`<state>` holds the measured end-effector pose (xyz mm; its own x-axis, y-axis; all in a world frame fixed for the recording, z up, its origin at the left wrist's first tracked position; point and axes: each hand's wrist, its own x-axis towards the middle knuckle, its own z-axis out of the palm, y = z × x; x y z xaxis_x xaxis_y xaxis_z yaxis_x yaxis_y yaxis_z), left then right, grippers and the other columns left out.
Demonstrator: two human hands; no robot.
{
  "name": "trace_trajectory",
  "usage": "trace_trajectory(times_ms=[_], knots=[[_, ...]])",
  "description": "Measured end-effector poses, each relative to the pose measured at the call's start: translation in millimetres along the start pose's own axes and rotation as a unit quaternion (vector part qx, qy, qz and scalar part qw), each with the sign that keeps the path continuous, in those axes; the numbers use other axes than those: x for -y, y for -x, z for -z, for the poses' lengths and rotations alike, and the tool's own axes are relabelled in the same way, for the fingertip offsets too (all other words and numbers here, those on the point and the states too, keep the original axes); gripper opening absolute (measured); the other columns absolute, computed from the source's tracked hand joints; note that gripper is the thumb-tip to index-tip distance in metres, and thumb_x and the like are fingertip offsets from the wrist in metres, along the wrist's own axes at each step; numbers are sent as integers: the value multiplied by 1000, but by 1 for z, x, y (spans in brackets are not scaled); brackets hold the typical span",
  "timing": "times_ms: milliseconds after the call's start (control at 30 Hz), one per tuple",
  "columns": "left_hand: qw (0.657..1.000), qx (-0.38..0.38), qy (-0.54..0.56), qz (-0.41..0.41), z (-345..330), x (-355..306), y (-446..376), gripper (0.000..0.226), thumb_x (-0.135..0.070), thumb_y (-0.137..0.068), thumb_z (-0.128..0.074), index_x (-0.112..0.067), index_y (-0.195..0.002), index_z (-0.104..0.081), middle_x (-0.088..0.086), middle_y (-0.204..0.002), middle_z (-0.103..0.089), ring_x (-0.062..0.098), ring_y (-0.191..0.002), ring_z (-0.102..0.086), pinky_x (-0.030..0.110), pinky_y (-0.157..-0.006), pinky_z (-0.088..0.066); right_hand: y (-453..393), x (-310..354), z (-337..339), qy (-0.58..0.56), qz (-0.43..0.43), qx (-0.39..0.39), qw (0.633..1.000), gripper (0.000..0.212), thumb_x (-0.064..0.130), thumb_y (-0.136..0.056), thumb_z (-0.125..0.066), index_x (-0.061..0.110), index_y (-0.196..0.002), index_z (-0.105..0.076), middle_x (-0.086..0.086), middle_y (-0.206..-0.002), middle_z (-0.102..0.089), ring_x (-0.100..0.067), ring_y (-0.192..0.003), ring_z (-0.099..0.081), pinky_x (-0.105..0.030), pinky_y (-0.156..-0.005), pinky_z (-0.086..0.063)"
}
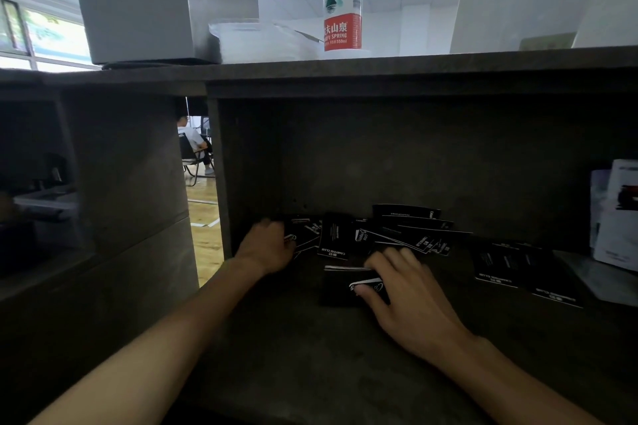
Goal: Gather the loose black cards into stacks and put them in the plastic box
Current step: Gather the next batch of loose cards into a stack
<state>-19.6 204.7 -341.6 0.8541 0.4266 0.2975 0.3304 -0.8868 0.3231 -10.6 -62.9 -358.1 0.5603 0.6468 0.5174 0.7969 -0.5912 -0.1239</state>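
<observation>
Loose black cards (397,231) with white print lie scattered along the back of a dark shelf recess. A small squared stack of black cards (341,285) sits in front of them, and my right hand (407,297) rests on it with fingers curled over its right end. My left hand (271,245) reaches into the left end of the pile, fingers closed around a few black cards (303,231). Two more black cards (518,269) lie apart at the right. A clear plastic box (255,40) stands on the shelf top, above the recess.
A water bottle (342,0) with a red label stands on the shelf top beside a grey box (145,0). White packets (618,214) lean at the recess's right end. Through a gap at left, a person sits on a chair (193,148).
</observation>
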Motion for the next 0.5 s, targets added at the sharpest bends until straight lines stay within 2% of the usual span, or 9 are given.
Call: trace_trajectory(times_ms=[67,133,233,367,467,500], knots=[[999,22,-24,29,-13,8,4,36,-35,-98,-51,-12,-125,-58,14,-126,-58,30,-115,-56,41,-98,-48,0,2,1,12,5,13,1000,26,52,-99,-41,38,-121,-43,16,-120,-44,-5,-109,-36,-30,-97,-39],[999,3,-37,27,-19,10,8,37,-36,-98,-50,-13,-128,-54,15,-129,-56,31,-118,-54,42,-99,-46,-2,3,2,15,0,22,1000,25,53,-98,-41,38,-119,-40,16,-120,-46,-6,-109,-36,-31,-94,-42],[998,-41,-38,25,-18,7,14,50,-35,-93,-61,-16,-137,-46,14,-135,-47,32,-122,-50,42,-102,-45,-2,7,3,7,-18,35,999,33,60,-95,-43,38,-119,-38,15,-122,-47,-7,-112,-35,-34,-94,-44],[992,-98,77,28,-11,5,18,59,-17,-84,-72,-11,-136,-45,14,-137,-37,34,-121,-50,41,-105,-43,0,9,4,7,-36,34,999,37,64,-96,-37,37,-121,-42,14,-122,-48,-5,-112,-38,-31,-93,-44],[966,-192,173,10,0,4,21,43,-3,-88,-63,-7,-129,-53,15,-129,-50,32,-114,-56,36,-98,-46,1,9,3,12,-35,19,999,32,61,-97,-35,37,-116,-43,14,-118,-50,-5,-108,-38,-28,-90,-43],[955,-223,194,-13,4,2,22,36,-1,-90,-60,-7,-125,-58,12,-125,-54,27,-111,-58,30,-96,-47,1,9,4,13,-35,15,999,31,61,-97,-35,37,-115,-43,14,-117,-51,-5,-107,-38,-28,-89,-42]])
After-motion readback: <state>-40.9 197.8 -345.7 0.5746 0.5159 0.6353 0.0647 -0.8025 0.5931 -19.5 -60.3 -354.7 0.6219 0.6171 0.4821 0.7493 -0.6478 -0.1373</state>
